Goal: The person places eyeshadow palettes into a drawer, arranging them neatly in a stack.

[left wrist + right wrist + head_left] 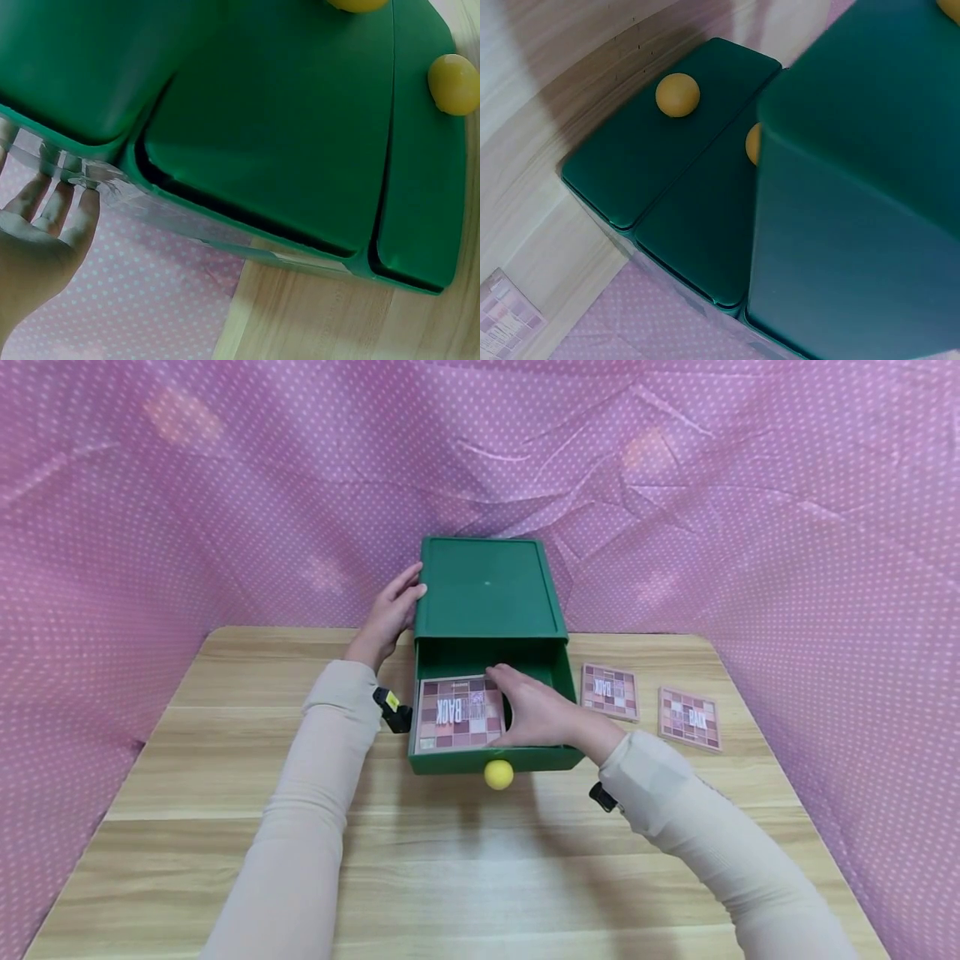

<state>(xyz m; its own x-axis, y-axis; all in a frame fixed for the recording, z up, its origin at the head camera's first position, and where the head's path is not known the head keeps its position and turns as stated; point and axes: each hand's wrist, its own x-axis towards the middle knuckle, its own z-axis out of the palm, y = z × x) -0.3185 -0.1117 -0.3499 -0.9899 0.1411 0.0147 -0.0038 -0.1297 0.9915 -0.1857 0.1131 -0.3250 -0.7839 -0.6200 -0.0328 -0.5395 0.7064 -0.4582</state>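
Checkered pink case (459, 714) inside open green drawer (450, 764)

The cabinet (480, 602) looks smooth plastic; the held palette (459, 714) glossy; the tabletop (450, 877) smooth wood; the backdrop (300, 485) shiny cloth.

It looks like a makeshift, cloth-screened booth, though the wider room is hidden: shiny pink-purple fabric with small white dots (300, 485) hangs in creases behind and along both sides of a pale wood-grain table with rounded corners (172, 793).
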